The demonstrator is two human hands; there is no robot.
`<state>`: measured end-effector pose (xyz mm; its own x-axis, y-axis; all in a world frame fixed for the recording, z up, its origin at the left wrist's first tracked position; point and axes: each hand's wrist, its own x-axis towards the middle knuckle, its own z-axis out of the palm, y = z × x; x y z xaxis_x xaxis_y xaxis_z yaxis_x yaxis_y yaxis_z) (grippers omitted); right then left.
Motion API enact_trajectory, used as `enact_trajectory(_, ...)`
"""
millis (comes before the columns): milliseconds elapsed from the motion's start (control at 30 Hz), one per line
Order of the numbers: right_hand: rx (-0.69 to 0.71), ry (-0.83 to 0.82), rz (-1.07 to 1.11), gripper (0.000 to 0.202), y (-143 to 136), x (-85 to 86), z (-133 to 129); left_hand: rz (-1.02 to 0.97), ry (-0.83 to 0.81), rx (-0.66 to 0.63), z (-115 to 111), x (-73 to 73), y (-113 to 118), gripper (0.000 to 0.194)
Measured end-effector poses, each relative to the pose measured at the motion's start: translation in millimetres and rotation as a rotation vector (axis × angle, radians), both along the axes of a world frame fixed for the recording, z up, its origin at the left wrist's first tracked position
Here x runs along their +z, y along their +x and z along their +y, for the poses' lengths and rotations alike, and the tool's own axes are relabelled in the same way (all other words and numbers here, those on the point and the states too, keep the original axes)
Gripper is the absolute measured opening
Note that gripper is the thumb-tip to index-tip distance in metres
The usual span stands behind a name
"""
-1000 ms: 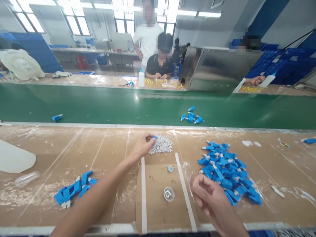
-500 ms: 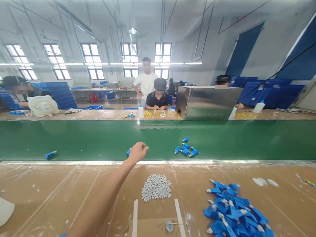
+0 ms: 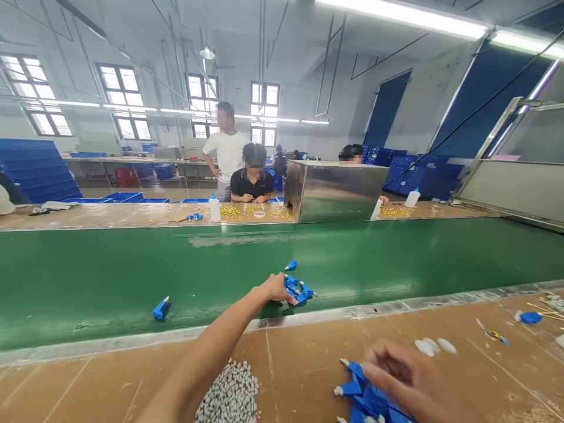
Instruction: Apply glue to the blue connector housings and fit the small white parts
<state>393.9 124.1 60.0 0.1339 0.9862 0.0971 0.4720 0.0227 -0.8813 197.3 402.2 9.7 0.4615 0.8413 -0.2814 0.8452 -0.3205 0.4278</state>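
Stretched over the green conveyor belt (image 3: pixel 110 264), my left hand (image 3: pixel 277 289) has its thumb and fingers closed around part of a small cluster of blue plastic pieces with pale tips (image 3: pixel 304 291). Its fingertips are partly hidden by the pieces. My right hand (image 3: pixel 399 376), somewhat blurred, hovers above a heap of similar blue pieces (image 3: pixel 370 399) on the near table. Its fingers are loosely curled and apart, and no object shows in them. A single blue piece (image 3: pixel 291 265) lies just beyond the cluster, and another blue piece (image 3: pixel 161 308) lies farther left on the belt.
A pile of small grey pellets (image 3: pixel 233 393) sits below my left forearm. White discs (image 3: pixel 434 346) and a yellow-and-blue tool (image 3: pixel 496 335) lie on the right. Across the belt are a metal box (image 3: pixel 339 191), a white bottle (image 3: pixel 214 208) and a seated person (image 3: pixel 251 182).
The view has turned right. My left hand has gone from beside a lone blue piece to the cluster on the belt. My right hand has come into view over the heap.
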Motion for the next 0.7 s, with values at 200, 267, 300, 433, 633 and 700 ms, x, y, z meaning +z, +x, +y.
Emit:
enact_trajectory(200,0.067,-0.015,-0.635,0.016,10.9,-17.2,193.3,-0.027,0.002,0.024,4.7,-17.1,7.3,0.093)
enact_trajectory(267,0.094,-0.010,-0.718,0.032,2.7,-28.9,250.4,-0.036,0.009,0.033,3.6,-20.2,4.1,0.103)
enact_trajectory(300,0.136,-0.010,-0.753,0.035,-3.6,-34.5,274.4,-0.038,0.008,0.031,2.6,-21.2,2.7,0.105)
enact_trajectory(433,0.360,-0.029,-0.847,0.035,-30.3,-54.8,338.7,-0.006,-0.001,0.035,-3.1,-24.1,1.7,0.125)
enact_trajectory(633,0.602,-0.154,-0.843,0.034,-22.9,-73.5,354.4,0.047,-0.021,0.098,5.9,-26.6,0.5,0.132)
enact_trajectory(700,0.643,-0.209,-0.811,0.033,-9.2,-72.7,345.2,0.068,-0.041,0.073,13.7,-23.9,-2.4,0.132)
